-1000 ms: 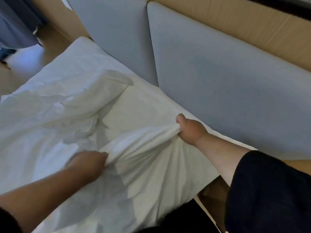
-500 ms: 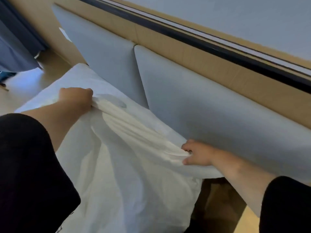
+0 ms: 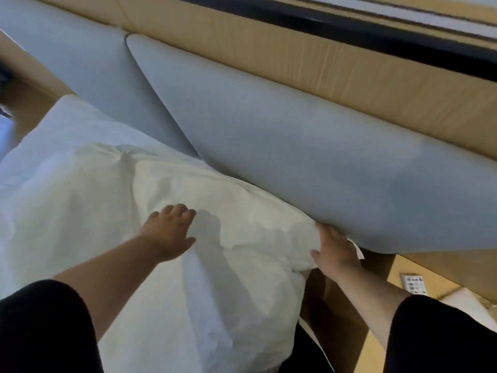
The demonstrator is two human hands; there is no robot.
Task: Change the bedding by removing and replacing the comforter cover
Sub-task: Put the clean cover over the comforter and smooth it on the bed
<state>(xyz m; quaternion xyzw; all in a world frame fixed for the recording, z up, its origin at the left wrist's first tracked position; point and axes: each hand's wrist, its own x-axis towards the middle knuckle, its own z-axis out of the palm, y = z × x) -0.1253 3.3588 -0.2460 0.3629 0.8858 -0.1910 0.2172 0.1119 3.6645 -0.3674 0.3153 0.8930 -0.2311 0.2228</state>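
Bedding comes first at the left: the white comforter cover (image 3: 113,200) now lies spread over the bed against the grey headboard (image 3: 309,146), no longer bunched taut between two fists as it was a moment ago. The left hand (image 3: 169,232) has let go and rests flat on it, fingers straight. The right hand (image 3: 334,251), fingers extended, presses the near corner at the headboard (likely tucking). A small panel (image 3: 414,284) at far right shows illegible markings.

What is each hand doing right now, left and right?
Left hand: open, fingers spread, flat on the white comforter.
Right hand: open, fingers straight, pressing the comforter's corner by the grey headboard.
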